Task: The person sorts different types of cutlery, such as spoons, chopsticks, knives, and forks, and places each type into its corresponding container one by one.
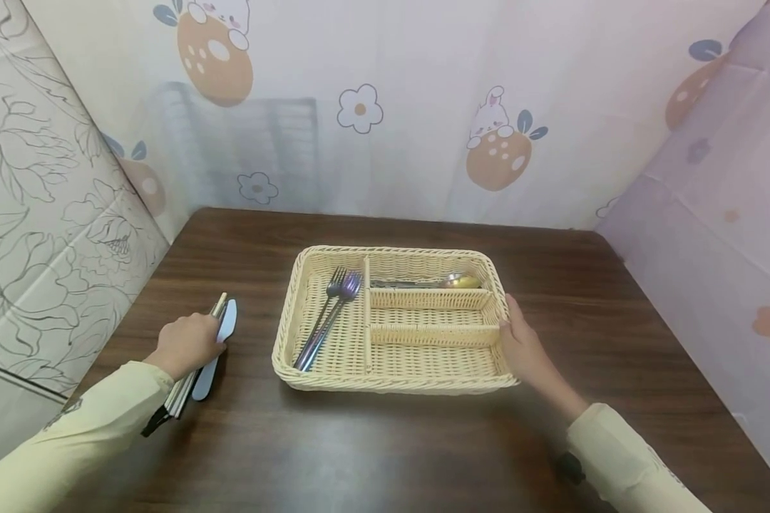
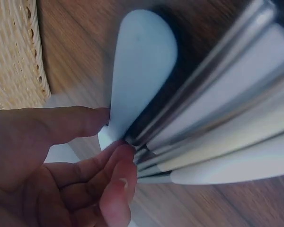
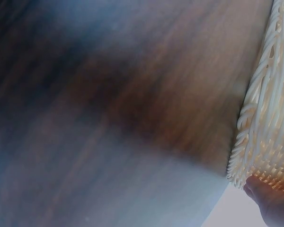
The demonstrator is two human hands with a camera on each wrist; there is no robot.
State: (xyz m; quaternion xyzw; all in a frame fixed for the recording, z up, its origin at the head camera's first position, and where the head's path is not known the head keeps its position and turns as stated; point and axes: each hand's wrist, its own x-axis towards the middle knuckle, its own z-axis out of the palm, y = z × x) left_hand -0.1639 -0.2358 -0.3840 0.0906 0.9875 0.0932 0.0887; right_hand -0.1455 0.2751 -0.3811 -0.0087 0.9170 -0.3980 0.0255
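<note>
My left hand (image 1: 189, 343) is at the left of the table, over a small bundle of tableware. Thumb and fingertips pinch a pale blue-white knife (image 2: 142, 56) in the left wrist view. Beside the knife several slim handles (image 2: 222, 90) fan out, chopsticks (image 1: 178, 395) among them; the hand covers their middle. My right hand (image 1: 527, 353) grips the right end of a cream woven basket (image 1: 385, 385), its thumb at the rim. Two forks (image 1: 326, 324) lie in the basket's left compartment. A spoon (image 1: 463, 281) with a shiny bowl lies in the back right compartment.
The basket stands on a dark wood table (image 1: 334, 449), with dividers (image 1: 433, 333) splitting its right side into three compartments. Behind the table hangs a patterned curtain (image 1: 411, 157); more printed cloth (image 1: 45, 185) closes off the left side.
</note>
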